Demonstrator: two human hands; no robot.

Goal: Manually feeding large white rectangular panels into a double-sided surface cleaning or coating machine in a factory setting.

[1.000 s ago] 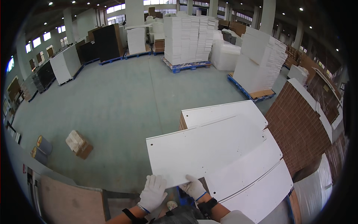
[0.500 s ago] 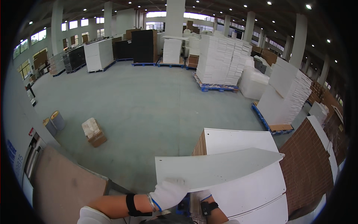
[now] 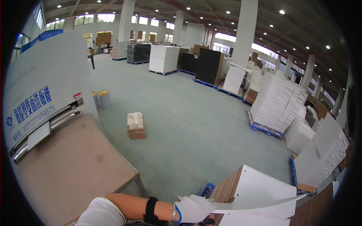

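My left hand (image 3: 194, 209), in a white knitted glove with a blue cuff, grips the near left edge of a thin white panel (image 3: 260, 205). The panel is tipped, seen almost edge-on, and bows slightly to the right. It lies over a stack of white panels with brown edges (image 3: 264, 184). Of my right hand, only part of the strapped wrist (image 3: 209, 220) shows below the panel; its fingers are hidden.
At left stands a large grey machine (image 3: 49, 75) with rollers, a white board (image 3: 39, 135) in its slot. Before it is a brown-topped table (image 3: 79, 162). A carton (image 3: 136, 128), two drums (image 3: 104, 99) and pallets of stacked white boards (image 3: 279, 103) stand on the floor.
My view has swung left, bringing the machine and table further in. The panel has tipped from showing its broad face to nearly edge-on. My right hand has mostly gone out of sight.
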